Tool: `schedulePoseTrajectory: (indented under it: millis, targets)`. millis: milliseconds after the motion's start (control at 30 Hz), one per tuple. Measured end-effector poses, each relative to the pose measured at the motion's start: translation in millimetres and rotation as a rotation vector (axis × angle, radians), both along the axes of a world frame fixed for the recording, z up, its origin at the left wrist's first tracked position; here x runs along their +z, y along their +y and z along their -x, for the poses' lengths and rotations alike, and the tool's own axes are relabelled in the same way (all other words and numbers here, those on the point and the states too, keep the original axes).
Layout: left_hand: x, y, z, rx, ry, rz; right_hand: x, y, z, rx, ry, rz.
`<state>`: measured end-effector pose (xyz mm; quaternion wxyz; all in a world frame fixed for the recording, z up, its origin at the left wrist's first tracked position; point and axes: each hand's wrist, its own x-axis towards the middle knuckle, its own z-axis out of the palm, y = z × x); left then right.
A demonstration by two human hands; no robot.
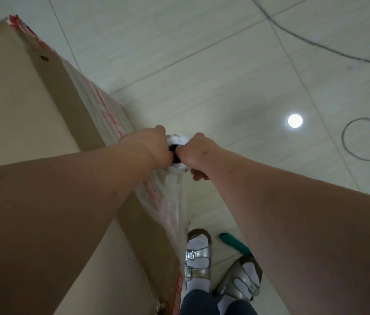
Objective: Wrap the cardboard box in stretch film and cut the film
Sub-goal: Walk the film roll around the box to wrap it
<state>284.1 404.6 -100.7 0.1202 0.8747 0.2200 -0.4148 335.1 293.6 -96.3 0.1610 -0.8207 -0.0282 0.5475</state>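
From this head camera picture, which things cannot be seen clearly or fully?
- White stretch film roll: head view, mostly covered by the left hand and right hand; remaining film cannot be judged.
- Large brown cardboard box: cut off by the left and bottom edges; the forearms hide part of its top.
- Red printing under the film: too blurred to read.
- Green flat object on the floor: partly hidden by the right forearm; what it is cannot be told.

box [27,114] left, on floor [225,64] | film roll [177,153] at its right edge | cable [361,142] far right
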Motion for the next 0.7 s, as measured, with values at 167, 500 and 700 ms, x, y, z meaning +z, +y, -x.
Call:
schedulePoseTrajectory:
  millis: [167,500,700]
  targets:
    - [-2,10,-13,-0.178,0.003,-0.052,1,8,-9,0.297,-0.209,-0.123]
    - [8,33,-21,-0.293,-0.327,-0.057,3,37,-36,0.315,-0.164,-0.088]
    - [-4,51,-23,0.199,-0.05,0.044,-8,58,-53,0.471,-0.143,-0.128]
